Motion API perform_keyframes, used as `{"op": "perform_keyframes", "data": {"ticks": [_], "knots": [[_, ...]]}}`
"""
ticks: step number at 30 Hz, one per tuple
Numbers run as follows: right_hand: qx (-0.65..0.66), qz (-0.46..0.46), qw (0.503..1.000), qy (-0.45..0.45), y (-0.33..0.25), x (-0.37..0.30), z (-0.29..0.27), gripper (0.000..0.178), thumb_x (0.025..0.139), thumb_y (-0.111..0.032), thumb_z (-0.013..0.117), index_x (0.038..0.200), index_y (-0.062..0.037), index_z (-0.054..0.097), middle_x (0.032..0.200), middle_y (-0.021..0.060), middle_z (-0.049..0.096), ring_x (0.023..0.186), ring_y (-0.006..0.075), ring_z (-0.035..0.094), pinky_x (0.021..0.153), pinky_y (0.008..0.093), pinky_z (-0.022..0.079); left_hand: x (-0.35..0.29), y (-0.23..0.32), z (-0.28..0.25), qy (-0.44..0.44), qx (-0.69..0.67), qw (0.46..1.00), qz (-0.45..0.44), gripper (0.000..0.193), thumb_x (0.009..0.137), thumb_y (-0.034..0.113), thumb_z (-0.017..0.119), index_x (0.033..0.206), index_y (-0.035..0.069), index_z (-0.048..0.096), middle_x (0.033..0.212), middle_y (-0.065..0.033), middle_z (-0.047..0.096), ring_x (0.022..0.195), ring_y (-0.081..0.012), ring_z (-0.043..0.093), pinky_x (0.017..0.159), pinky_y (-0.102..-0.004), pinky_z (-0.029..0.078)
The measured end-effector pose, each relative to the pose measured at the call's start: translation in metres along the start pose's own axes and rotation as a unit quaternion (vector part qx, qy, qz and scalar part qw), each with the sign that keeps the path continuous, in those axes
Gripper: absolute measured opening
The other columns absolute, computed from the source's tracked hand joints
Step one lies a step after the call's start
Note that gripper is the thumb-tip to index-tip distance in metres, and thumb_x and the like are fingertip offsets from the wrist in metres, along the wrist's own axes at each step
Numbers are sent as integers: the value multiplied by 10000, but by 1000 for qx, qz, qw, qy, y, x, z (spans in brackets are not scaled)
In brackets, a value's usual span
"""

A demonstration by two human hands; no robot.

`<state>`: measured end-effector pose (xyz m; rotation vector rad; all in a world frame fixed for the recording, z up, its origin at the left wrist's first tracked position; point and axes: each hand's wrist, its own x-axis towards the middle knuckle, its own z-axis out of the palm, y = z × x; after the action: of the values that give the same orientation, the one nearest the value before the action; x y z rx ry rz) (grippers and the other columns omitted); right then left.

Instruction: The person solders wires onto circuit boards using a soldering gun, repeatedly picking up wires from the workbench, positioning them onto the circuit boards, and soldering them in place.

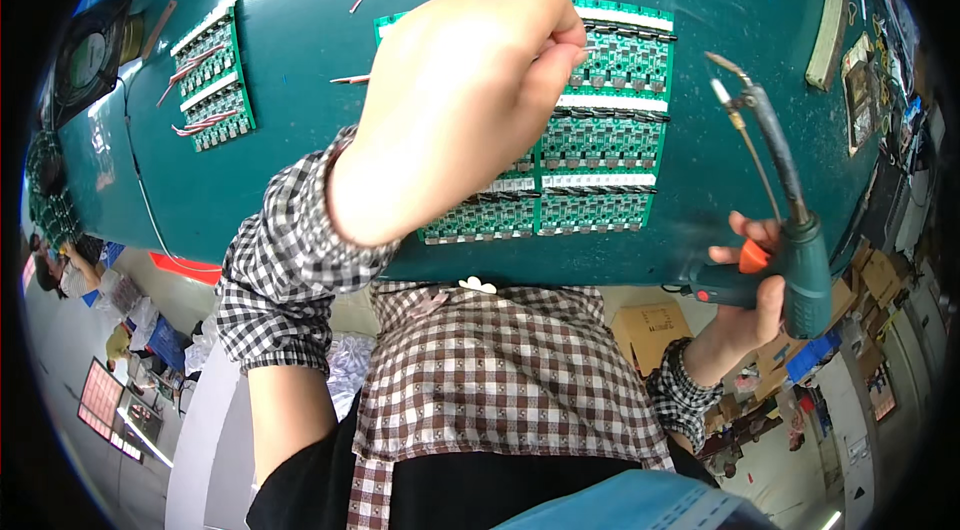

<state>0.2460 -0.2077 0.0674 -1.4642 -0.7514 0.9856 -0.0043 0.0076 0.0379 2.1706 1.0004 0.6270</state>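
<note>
One soldering gun (803, 275) is gripped by its handle in the right hand (742, 325), fingers curled about it, and is held just right of the boards (600, 145), its long barrel slanted up and leftward, the bent tip (718, 62) pointed left. Thumb and forefinger of the left hand (460, 95) are pressed together over the upper boards, though what is pinched cannot be told, and wires (351, 80) are seen jutting leftward from beneath that hand. White strips on the boards are set left to right, across the table (205, 200).
</note>
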Motion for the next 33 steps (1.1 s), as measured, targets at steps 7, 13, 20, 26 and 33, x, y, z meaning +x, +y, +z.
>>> {"op": "perform_keyframes", "data": {"ticks": [7, 13, 20, 26, 33], "knots": [[-100, -24, 995, 17, -2, -3, 41, 529, 881, -289, 651, 1193, 127, 556, 1014, 210, 630, 931, 356, 671, 666, 374, 630, 5, -2, 15, -8, 28, 999, -37, 82, 803, 66, 699, 868, 52, 652, 770, -70, 638, 650, -207, 625, 604, -304, 511], [-61, 33, 997, 20, 0, -5, 44, 493, 846, -261, 706, 1123, 133, 597, 1025, 224, 631, 971, 368, 664, 709, 410, 631, 2, -15, 30, 22, 52, 998, 0, 93, 763, 43, 689, 800, 62, 606, 757, -67, 622, 696, -231, 653, 613, -340, 512], [-12, 24, 997, 72, 5, -5, 56, 512, 874, -270, 664, 1183, 126, 562, 1016, 208, 641, 918, 334, 686, 651, 376, 636, -1, -15, 25, 31, 17, 999, 6, 99, 766, 47, 694, 804, 60, 604, 759, -70, 620, 697, -228, 657, 613, -345, 511], [-14, 23, 997, 68, 5, -7, 50, 503, 880, -261, 655, 1188, 125, 559, 1022, 208, 644, 917, 338, 686, 656, 384, 638, -2, -14, 35, 48, 12, 999, 4, 108, 760, 54, 694, 790, 61, 590, 748, -74, 609, 677, -239, 647, 595, -344, 501], [-60, 32, 995, 70, -2, -11, 55, 521, 836, -242, 716, 1169, 134, 580, 1010, 218, 653, 897, 332, 686, 673, 395, 627, 0, -17, 42, 74, 22, 996, 31, 116, 731, 30, 682, 762, 60, 574, 714, -71, 583, 628, -246, 616, 566, -353, 486]]}}
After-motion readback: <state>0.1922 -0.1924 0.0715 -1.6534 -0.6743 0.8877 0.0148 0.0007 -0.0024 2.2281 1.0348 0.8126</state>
